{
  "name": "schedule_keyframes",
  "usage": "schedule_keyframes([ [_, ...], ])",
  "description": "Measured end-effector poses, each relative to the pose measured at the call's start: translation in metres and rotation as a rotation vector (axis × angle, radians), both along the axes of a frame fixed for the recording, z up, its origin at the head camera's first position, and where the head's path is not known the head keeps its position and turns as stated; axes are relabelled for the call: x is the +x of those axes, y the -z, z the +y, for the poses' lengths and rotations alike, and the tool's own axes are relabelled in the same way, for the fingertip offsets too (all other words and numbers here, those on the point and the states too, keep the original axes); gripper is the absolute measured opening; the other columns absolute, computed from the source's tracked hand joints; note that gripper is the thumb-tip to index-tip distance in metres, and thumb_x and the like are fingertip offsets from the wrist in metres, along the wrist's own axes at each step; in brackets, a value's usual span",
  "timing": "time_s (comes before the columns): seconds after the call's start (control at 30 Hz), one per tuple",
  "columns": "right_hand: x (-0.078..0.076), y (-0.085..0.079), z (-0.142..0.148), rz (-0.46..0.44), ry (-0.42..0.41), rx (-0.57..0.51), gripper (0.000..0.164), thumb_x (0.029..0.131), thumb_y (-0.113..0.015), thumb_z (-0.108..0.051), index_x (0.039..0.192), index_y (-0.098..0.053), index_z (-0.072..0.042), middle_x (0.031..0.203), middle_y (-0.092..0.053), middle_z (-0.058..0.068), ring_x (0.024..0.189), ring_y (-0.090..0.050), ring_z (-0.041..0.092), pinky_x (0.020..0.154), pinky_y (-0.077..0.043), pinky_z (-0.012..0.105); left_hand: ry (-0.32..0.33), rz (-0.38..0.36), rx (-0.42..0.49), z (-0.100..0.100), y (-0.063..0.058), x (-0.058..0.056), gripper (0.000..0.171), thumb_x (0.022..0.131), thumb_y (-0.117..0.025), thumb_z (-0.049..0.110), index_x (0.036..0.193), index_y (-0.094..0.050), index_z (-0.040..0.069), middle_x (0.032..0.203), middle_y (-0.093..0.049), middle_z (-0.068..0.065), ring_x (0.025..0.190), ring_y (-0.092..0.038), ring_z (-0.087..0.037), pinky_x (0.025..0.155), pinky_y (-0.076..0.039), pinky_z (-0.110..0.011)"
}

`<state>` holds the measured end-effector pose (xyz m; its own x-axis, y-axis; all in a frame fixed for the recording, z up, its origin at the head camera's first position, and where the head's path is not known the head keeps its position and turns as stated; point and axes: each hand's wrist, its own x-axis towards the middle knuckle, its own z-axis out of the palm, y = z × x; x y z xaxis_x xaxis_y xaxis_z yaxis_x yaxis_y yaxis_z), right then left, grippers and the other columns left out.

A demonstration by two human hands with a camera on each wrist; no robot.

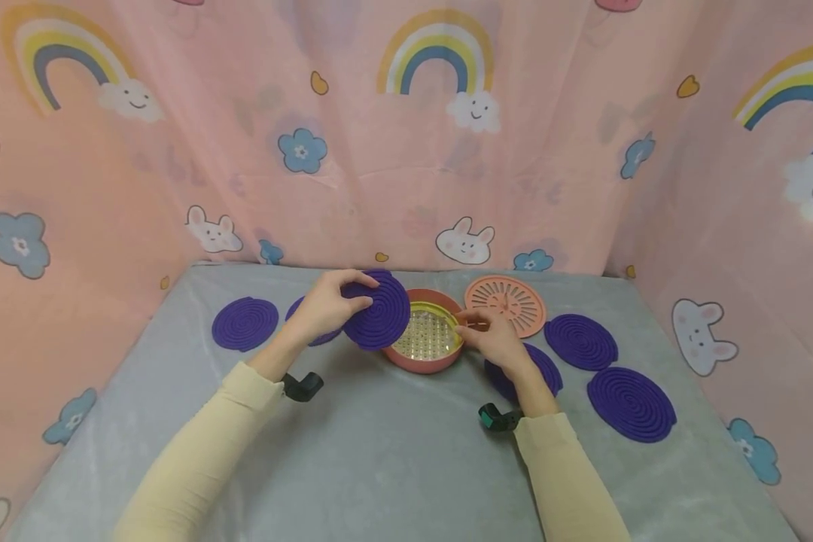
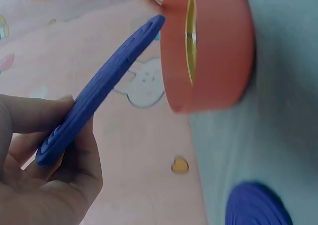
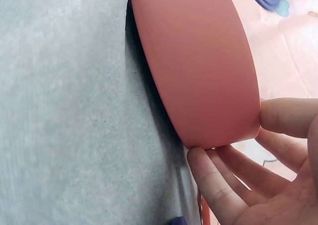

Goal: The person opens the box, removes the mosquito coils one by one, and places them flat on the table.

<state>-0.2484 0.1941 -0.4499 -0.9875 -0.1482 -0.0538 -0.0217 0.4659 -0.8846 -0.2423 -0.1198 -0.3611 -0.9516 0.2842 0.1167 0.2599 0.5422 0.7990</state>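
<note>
My left hand (image 1: 325,307) pinches a purple mosquito coil (image 1: 385,316) by its edge, thumb on one face and fingers on the other. The coil is raised and tilted beside the left side of a round pinkish-red coil holder (image 1: 421,366), partly covering it in the head view. Inside the holder show a metallic mesh (image 1: 425,335) and a yellow ring (image 1: 440,309). My right hand (image 1: 497,342) grips the holder's right rim. In the right wrist view, the thumb lies at the rim and the fingertips touch the outer wall (image 3: 198,66).
An orange slotted lid (image 1: 515,305) lies behind my right hand. More purple coils lie on the grey cloth: one at far left (image 1: 245,324), one partly behind my left hand (image 1: 325,337), and several at right (image 1: 632,404). Patterned pink curtains (image 1: 393,188) surround the table.
</note>
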Motion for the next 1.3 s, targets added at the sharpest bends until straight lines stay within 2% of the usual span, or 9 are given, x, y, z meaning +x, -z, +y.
schedule_keyframes([
  [0.2, 0.000, 0.000, 0.001, 0.006, -0.010, -0.003, 0.039, 0.099, -0.068, -0.020, 0.133, -0.063, -0.003, 0.136, -0.059, 0.019, 0.125, -0.055, 0.037, 0.098, -0.052, 0.048, -0.053, -0.046, -0.022, -0.031, 0.000, 0.012, 0.029, 0.096, -0.068, 0.009, 0.126, -0.070, 0.009, 0.145, -0.056, -0.014, 0.136, -0.048, -0.036, 0.111, -0.039, -0.056],
  [0.37, 0.000, 0.001, 0.000, 0.016, -0.023, -0.013, 0.039, 0.099, -0.068, -0.020, 0.133, -0.063, -0.001, 0.136, -0.059, 0.020, 0.125, -0.055, 0.038, 0.099, -0.051, 0.050, -0.099, -0.087, -0.018, -0.060, 0.005, 0.021, 0.031, 0.097, -0.068, 0.011, 0.128, -0.068, 0.010, 0.148, -0.052, -0.014, 0.141, -0.042, -0.036, 0.113, -0.036, -0.057],
  [0.73, 0.001, -0.001, 0.000, 0.006, -0.017, -0.016, 0.038, 0.098, -0.069, -0.019, 0.132, -0.063, -0.002, 0.136, -0.059, 0.019, 0.125, -0.055, 0.038, 0.099, -0.050, 0.051, -0.201, -0.143, 0.008, -0.113, 0.027, 0.038, 0.032, 0.097, -0.069, 0.014, 0.128, -0.068, 0.007, 0.147, -0.052, -0.020, 0.145, -0.034, -0.042, 0.114, -0.031, -0.062],
  [0.97, 0.000, 0.001, 0.001, -0.005, -0.015, -0.003, 0.039, 0.099, -0.068, -0.021, 0.133, -0.063, -0.003, 0.138, -0.058, 0.019, 0.126, -0.054, 0.038, 0.101, -0.049, 0.051, -0.244, -0.204, 0.074, -0.135, 0.044, 0.047, 0.034, 0.096, -0.069, 0.009, 0.129, -0.065, 0.000, 0.152, -0.044, -0.025, 0.148, -0.026, -0.045, 0.116, -0.026, -0.063],
  [1.1, 0.000, 0.001, 0.001, -0.007, -0.017, -0.002, 0.039, 0.099, -0.068, -0.022, 0.133, -0.062, -0.003, 0.138, -0.058, 0.019, 0.126, -0.054, 0.037, 0.102, -0.049, 0.051, -0.269, -0.245, 0.084, -0.142, 0.054, 0.052, 0.037, 0.096, -0.069, 0.011, 0.131, -0.064, -0.002, 0.154, -0.040, -0.026, 0.149, -0.024, -0.045, 0.116, -0.028, -0.060],
  [1.17, 0.000, 0.001, 0.001, -0.006, -0.017, -0.001, 0.040, 0.099, -0.068, -0.022, 0.133, -0.062, -0.003, 0.138, -0.058, 0.019, 0.126, -0.054, 0.037, 0.102, -0.049, 0.051, -0.283, -0.261, 0.067, -0.145, 0.061, 0.055, 0.038, 0.096, -0.070, 0.012, 0.131, -0.064, -0.001, 0.153, -0.042, -0.026, 0.143, -0.033, -0.043, 0.111, -0.038, -0.053],
  [1.2, 0.000, 0.000, 0.001, -0.006, -0.015, 0.000, 0.040, 0.099, -0.068, -0.022, 0.133, -0.062, -0.003, 0.138, -0.058, 0.019, 0.126, -0.054, 0.037, 0.102, -0.049, 0.051, -0.286, -0.267, 0.070, -0.146, 0.065, 0.056, 0.038, 0.096, -0.070, 0.012, 0.131, -0.064, -0.002, 0.152, -0.042, -0.026, 0.143, -0.034, -0.042, 0.111, -0.037, -0.052],
  [1.3, 0.001, 0.000, 0.001, -0.003, -0.013, 0.000, 0.040, 0.099, -0.068, -0.022, 0.133, -0.062, -0.002, 0.138, -0.058, 0.020, 0.126, -0.054, 0.037, 0.102, -0.049, 0.051, -0.295, -0.291, 0.087, -0.149, 0.076, 0.058, 0.039, 0.095, -0.070, 0.012, 0.131, -0.064, -0.003, 0.145, -0.050, -0.025, 0.120, -0.055, -0.030, 0.098, -0.046, -0.035],
])
